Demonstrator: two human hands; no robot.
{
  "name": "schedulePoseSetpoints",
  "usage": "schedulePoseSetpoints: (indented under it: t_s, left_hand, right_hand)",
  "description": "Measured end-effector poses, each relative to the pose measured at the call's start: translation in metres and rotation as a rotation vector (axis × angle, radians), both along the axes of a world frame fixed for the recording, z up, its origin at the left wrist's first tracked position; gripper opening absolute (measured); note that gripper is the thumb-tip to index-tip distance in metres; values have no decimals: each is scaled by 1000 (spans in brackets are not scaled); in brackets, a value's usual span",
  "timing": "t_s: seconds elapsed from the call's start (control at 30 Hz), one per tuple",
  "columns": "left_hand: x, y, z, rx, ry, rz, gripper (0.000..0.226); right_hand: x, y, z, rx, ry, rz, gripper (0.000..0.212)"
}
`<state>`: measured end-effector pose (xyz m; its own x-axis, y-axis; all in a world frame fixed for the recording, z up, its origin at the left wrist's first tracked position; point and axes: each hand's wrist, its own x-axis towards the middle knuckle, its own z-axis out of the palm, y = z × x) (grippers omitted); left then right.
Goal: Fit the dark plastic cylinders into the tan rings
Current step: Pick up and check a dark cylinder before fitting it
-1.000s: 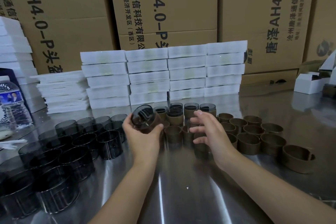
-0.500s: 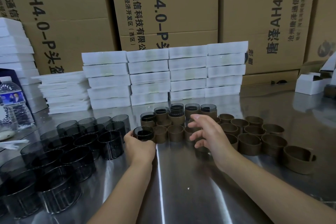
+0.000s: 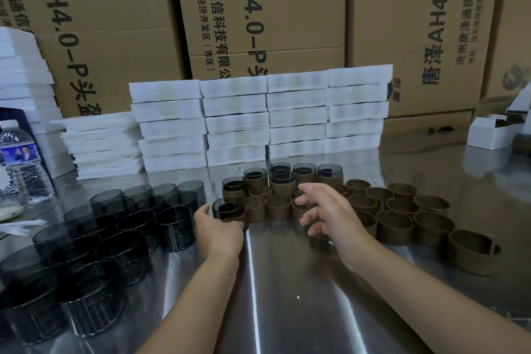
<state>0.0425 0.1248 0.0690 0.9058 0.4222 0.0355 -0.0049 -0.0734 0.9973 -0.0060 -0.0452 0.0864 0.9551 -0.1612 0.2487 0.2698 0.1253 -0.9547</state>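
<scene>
Cylinder of dark plastic sits gripped in the left hand; the right hand hovers, loosely spread, above tan rings.

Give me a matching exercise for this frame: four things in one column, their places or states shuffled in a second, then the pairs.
1 left hand
2 loose dark cylinders
3 empty tan rings
4 water bottle

A right part of the table
B far left edge
C grips a fitted cylinder
D left part of the table

Pairs: 1-C, 2-D, 3-A, 4-B
</scene>
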Motion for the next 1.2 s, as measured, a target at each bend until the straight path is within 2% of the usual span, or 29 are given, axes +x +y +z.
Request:
schedulePoseSetpoints:
  t_s: [0.17, 0.27, 0.37, 0.47, 0.53, 0.6, 0.67, 0.8, 0.9, 0.97, 1.1, 1.2]
  left_hand:
    - [5, 1, -3, -135, -23, 16, 71]
    - [6, -2, -4, -167, -39, 6, 73]
    - [8, -3, -7, -135, -37, -4, 68]
    - [5, -4, -5, -84, -25, -20, 36]
    - [2, -6, -3, -63, -36, -20, 46]
    - [-2, -5, 1, -94, -83, 36, 54]
    - [-3, -2, 7, -112, -163, 150, 47]
    - [-8, 5, 14, 38, -267, 404, 41]
    - [-11, 9, 17, 129, -227, 530, 49]
    - [-11, 12, 16, 92, -132, 569, 55]
    - [-12, 7, 11, 32, 19, 530, 62]
    - [-10, 3, 8, 43, 45, 484, 54]
  right_hand:
    - [-1, 1, 0, -3, 6, 16, 13]
    - [-2, 2, 1, -9, 10, 29, 18]
    - [-2, 1, 1, -33, 23, 37, 19]
    - [-3, 1, 0, -70, 28, 46, 11]
    - [-3, 2, 0, -89, 31, 51, 11]
    - [-4, 3, 0, -104, 38, 56, 11]
    - [-5, 3, 1, -123, 48, 57, 11]
    - [-6, 4, 1, -159, 70, 77, 13]
    - [-8, 5, 1, -208, 85, 106, 19]
    - [-9, 5, 0, -228, 96, 125, 22]
    - [-9, 6, 1, -170, 125, 163, 22]
    - [-9, 5, 2, -140, 135, 167, 22]
